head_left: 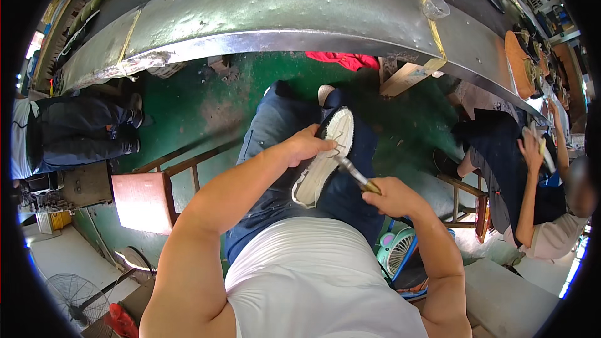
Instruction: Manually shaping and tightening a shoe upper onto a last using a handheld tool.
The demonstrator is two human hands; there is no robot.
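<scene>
A shoe point(318, 176) lies over my lap, tilted, with a pale off-white underside facing up and a dark edge along one side. My left hand point(307, 146) grips it at its left edge, thumb across the pale surface. Thin dark lines run over that surface near the thumb. In my right hand point(393, 197) is a hand tool with a silver shaft point(355, 173) and a brownish handle. Its far end meets the shoe close to my left thumb; the exact tip is too small to make out.
A metal-covered bench point(275, 9) curves across the front, with a clear plastic cup point(436, 6) on it. At left stands a stool point(143, 200). A mint-green fan point(395, 253) is by my right side. Other people sit at right and stand at left.
</scene>
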